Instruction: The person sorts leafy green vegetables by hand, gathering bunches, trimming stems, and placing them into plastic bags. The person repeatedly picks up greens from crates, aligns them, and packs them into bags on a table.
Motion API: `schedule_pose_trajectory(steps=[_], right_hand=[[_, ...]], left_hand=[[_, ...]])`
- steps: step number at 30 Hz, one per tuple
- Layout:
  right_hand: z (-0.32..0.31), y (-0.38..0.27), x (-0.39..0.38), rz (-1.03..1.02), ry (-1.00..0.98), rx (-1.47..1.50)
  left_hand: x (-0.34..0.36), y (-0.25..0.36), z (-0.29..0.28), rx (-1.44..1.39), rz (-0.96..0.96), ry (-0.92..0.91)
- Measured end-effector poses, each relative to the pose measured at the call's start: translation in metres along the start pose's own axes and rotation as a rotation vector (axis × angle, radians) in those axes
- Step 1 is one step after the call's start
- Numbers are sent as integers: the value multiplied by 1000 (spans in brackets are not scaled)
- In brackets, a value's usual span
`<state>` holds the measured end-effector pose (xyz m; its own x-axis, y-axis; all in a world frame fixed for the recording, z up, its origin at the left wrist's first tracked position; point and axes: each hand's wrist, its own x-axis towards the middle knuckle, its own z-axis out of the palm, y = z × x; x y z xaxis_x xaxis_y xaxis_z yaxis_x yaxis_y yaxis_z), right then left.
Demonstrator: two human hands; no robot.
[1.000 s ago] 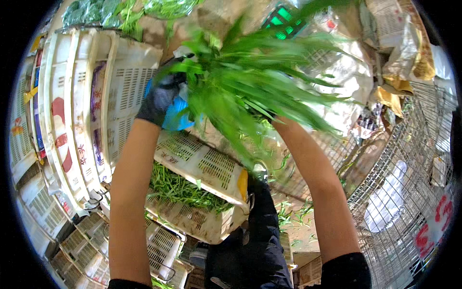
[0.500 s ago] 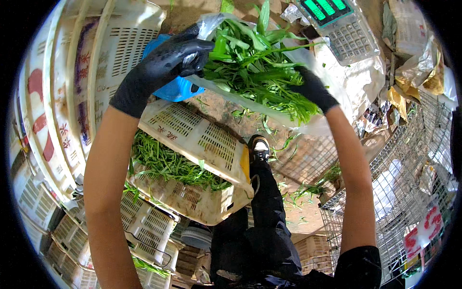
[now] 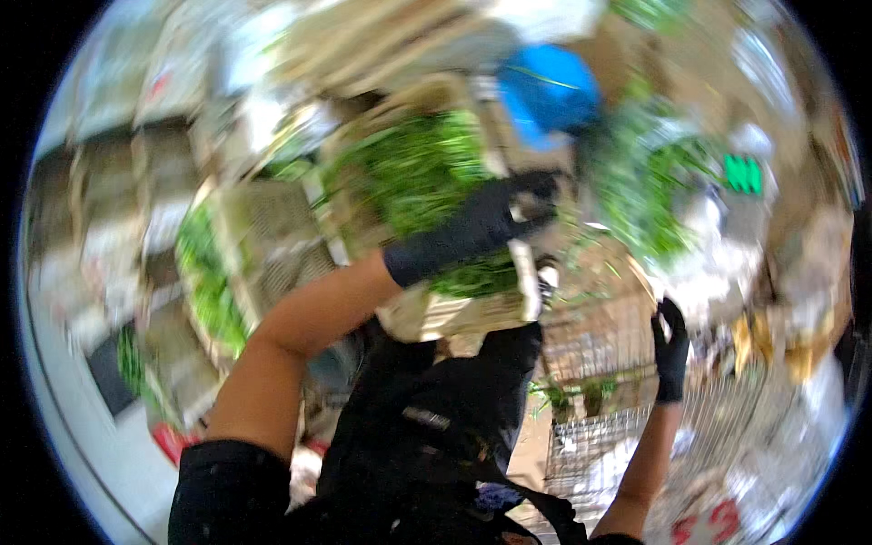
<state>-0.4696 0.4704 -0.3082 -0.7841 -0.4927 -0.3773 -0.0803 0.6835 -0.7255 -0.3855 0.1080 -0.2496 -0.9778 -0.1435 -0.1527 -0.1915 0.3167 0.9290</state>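
Note:
My left hand, in a black glove, is over the right side of a pale crate full of leafy greens. Motion smears its fingers; a pale patch shows among them, too blurred to name. A clear plastic bag of long-leaved greens rests to the right, beside a scale with a lit green display. Below the bag, apart from it, my right hand in its black glove has thumb and fingers apart, with nothing seen between them.
A blue plastic tub or stool is at the back. Further left stands another crate with greens. Wire mesh cages are at the lower right, near crumpled brown paper. Loose leaves litter the floor.
Both hands have let go of the bag of greens, which now lies by the scale. My view has swung left, and my right hand has drawn back toward me.

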Motion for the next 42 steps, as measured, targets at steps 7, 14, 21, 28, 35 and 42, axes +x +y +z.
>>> schedule_pose_trajectory(steps=[7, 14, 21, 28, 35, 42], right_hand=[[224, -175, -142, -41, -520, 372], [430, -443, -235, -997, -865, 209], [522, -441, -274, -372, -1113, -92], [509, -450, -273, -441, -1184, -256], [488, -497, -292, 392, -1049, 616], [379, -543, -273, -53, -869, 533]], left_hand=[[-391, 44, -140, 213, -793, 686], [-665, -71, -191, -46, -893, 1336], [-625, -104, -158, 66, -928, 1020], [-617, -90, -158, -390, -529, 1026], [-612, 0, -196, -462, -613, 609], [-576, -8, -180, -177, -62, 466]])
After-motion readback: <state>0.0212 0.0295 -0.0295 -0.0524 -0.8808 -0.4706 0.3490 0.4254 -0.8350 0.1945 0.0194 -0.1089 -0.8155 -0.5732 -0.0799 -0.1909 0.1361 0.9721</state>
